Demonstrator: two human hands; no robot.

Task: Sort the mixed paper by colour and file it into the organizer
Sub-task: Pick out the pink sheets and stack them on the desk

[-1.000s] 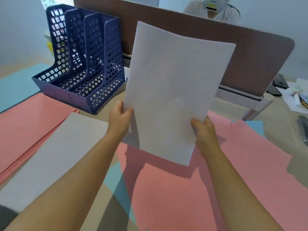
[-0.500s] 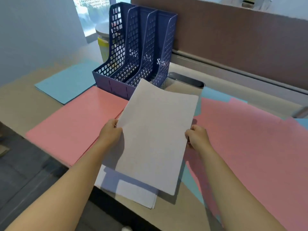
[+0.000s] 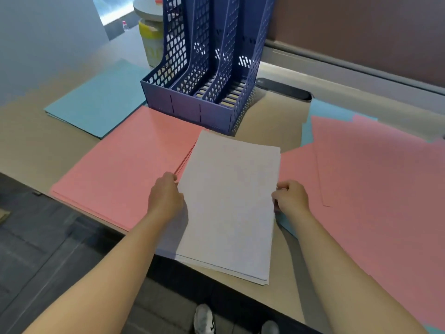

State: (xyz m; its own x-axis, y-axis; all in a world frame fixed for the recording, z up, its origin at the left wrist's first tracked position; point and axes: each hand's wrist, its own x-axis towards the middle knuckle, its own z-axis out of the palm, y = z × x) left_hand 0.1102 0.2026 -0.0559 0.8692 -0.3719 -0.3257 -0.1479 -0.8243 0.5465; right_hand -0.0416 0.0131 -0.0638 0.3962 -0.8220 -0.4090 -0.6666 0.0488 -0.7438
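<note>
1. The white paper stack (image 3: 228, 201) lies flat on the surface (image 3: 272, 126), just before the blue organizer (image 3: 207, 68).
2. My left hand (image 3: 166, 196) and right hand (image 3: 291, 197) curl their fingers on its side edges.
3. Pink stack (image 3: 125, 165) left, loose pink sheets (image 3: 385, 189) right.

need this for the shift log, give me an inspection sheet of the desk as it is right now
surface: beige desk, mostly covered by paper
job's things: white stack at the near edge; pink stack to its left; blue stack far left; loose pink sheets right, blue showing under them; blue organizer, its visible slot floors bare
clutter: yellow container behind the organizer; dark oblong object beside it
grippers: left hand and right hand grip the white stack's side edges
cables: nothing seen
surroundings: brown partition behind; shoes on the floor
</note>
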